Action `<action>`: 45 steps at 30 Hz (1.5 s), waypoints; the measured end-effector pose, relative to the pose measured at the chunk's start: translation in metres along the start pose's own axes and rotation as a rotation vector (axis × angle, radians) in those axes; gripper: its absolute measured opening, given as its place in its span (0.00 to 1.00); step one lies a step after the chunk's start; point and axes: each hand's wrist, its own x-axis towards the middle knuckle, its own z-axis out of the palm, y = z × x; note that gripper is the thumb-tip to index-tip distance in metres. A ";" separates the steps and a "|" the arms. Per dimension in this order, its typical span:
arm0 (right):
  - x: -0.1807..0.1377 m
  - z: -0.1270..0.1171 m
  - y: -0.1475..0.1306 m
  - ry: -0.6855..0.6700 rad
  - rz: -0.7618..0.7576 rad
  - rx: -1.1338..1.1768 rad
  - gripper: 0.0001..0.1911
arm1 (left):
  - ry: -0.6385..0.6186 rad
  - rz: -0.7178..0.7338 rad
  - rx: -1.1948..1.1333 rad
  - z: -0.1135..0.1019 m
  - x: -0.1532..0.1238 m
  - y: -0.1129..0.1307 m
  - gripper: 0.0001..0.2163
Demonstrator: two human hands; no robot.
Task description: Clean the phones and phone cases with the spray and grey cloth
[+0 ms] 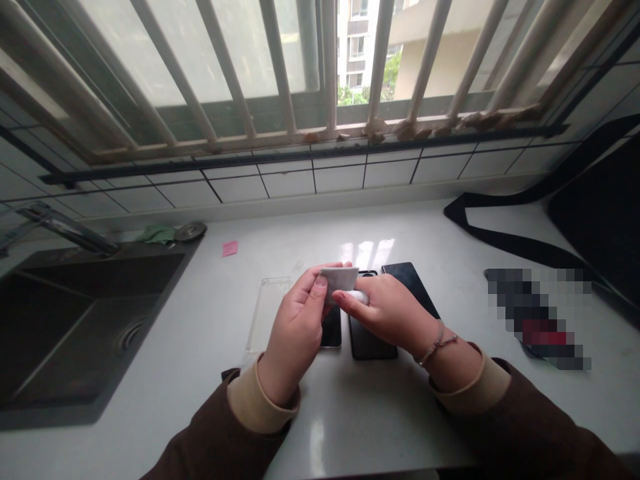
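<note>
My left hand (299,308) is closed, its thumb and fingers gripping a thin greyish-white flat piece (341,277) by its left side. Close against that piece, my right hand (383,303) pinches a small white object (359,296) whose kind I cannot make out. Below the hands on the counter lies a dark-screened phone (331,330), partly covered by them. To its right is a black phone case (373,341), and a dark flat device (407,280) sits behind the right hand. A clear phone case (261,319) lies left of my left hand.
A sink (95,400) with a faucet (70,230) is at the left, a metal drain lid (191,231) on its rim. A pink note (230,249) lies on the white counter (320,407). A black strap (515,248) and a blurred-out item (540,320) are at the right.
</note>
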 end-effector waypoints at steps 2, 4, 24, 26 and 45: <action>0.000 -0.001 0.000 -0.003 -0.006 0.017 0.34 | 0.004 -0.002 -0.009 0.000 0.000 0.000 0.15; 0.000 -0.002 0.000 -0.006 -0.006 0.038 0.33 | 0.008 0.000 -0.019 0.000 0.000 0.000 0.15; 0.000 0.003 0.003 0.188 0.071 0.113 0.33 | 0.119 -0.148 -0.279 0.004 0.006 0.002 0.10; 0.000 0.005 0.005 0.298 0.122 0.140 0.29 | 0.104 -0.185 -0.288 0.003 0.008 0.003 0.10; 0.013 0.006 0.042 0.685 0.118 -0.044 0.18 | 0.123 -0.210 -0.135 0.001 0.007 -0.001 0.11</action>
